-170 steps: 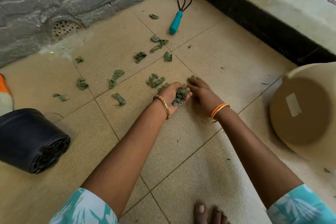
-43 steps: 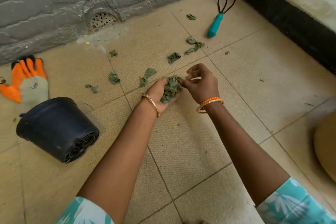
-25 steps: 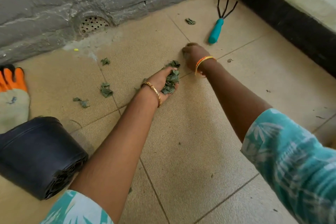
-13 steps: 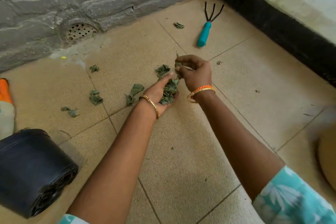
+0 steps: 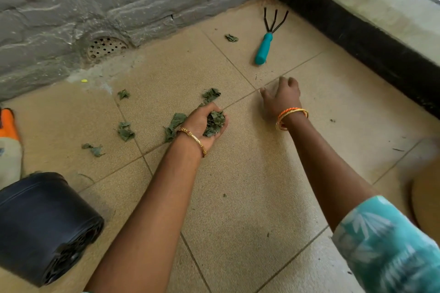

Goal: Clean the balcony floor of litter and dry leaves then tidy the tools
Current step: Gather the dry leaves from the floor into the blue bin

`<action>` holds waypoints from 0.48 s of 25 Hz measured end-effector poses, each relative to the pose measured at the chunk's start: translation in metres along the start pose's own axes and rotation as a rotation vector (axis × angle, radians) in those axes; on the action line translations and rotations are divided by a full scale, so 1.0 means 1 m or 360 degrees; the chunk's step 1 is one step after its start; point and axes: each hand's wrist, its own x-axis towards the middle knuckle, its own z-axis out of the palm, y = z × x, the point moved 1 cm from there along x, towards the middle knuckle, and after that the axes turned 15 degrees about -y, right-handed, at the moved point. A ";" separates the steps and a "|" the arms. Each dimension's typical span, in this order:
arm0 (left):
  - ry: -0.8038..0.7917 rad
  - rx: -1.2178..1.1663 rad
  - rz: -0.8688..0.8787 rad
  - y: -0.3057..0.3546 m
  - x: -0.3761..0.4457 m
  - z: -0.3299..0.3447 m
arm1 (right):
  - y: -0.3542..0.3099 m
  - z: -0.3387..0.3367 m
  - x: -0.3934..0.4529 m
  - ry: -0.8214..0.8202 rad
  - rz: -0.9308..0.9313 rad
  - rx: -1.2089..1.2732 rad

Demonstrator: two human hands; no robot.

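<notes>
Left hand [image 5: 204, 126], at frame centre, cups a clump of dry leaves [image 5: 214, 121]; right hand [image 5: 283, 97] reaches out spread over the tiled floor [image 5: 238, 185]. The leaves look light, brittle, best pinched singly. Hand rake [image 5: 267, 40], upper right, points its tines toward the wall.

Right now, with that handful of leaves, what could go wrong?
The left hand cups a heaped pile of leaves; tilting it could spill some. The floor drain sits close to the loose leaves, which might slip in. The hand rake lies with bare prongs near the reaching right hand.
</notes>
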 end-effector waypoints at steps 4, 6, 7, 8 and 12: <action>0.0005 0.0058 -0.0024 -0.005 -0.003 -0.003 | -0.007 0.017 0.013 0.0082 -0.0056 -0.0243; 0.0025 0.0071 -0.0014 -0.007 -0.004 -0.006 | -0.014 0.027 0.006 0.0230 -0.0184 -0.0313; 0.0029 0.0070 -0.0009 -0.008 -0.005 -0.007 | -0.015 0.027 0.002 0.0296 -0.0212 -0.0354; 0.0028 0.0068 -0.0009 -0.008 -0.006 -0.008 | -0.014 0.026 -0.002 0.0338 -0.0213 -0.0395; 0.0000 0.0043 -0.0032 -0.006 -0.010 -0.009 | -0.014 0.012 -0.003 0.0309 -0.0145 -0.0499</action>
